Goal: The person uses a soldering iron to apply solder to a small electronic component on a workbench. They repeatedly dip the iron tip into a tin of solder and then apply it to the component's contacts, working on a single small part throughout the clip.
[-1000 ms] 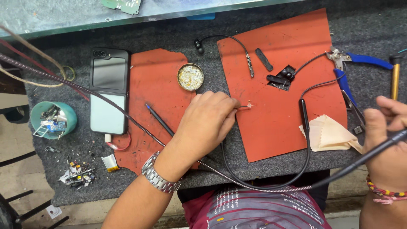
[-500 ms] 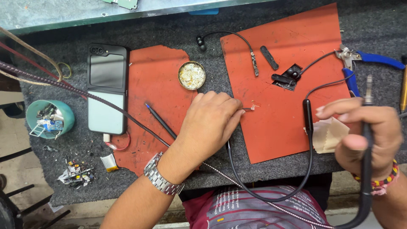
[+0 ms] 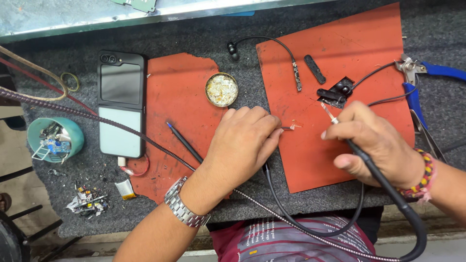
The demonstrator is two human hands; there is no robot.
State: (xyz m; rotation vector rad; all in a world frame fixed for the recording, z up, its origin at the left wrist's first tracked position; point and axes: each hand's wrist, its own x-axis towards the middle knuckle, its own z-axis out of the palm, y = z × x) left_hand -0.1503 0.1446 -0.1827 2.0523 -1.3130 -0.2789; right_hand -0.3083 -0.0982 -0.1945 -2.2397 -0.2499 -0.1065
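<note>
thin wire end (image 3: pixel 289 127) is pinched between the fingertips of the left hand (image 3: pixel 242 140) and held flat on the right-hand red mat (image 3: pixel 340 43). soldering iron (image 3: pixel 361 157) is gripped pen-style in the right hand (image 3: pixel 376 145), fingers wrapped tight around the handle, tip (image 3: pixel 328 112) poised just beside the wire end, not yet touching as far as can be told.

risks, as judged:
- left fingertips sit very near the hot tip; a burn is likely if the tip slides along the wire.
- wire is short and light; it can be pushed out of the pinch by the tip.
- iron cable (image 3: pixel 388 228) loops under the wrist and can drag the tip off target.
- black earphone parts (image 3: pixel 335 92) lie close behind the tip and could be scorched.
</note>
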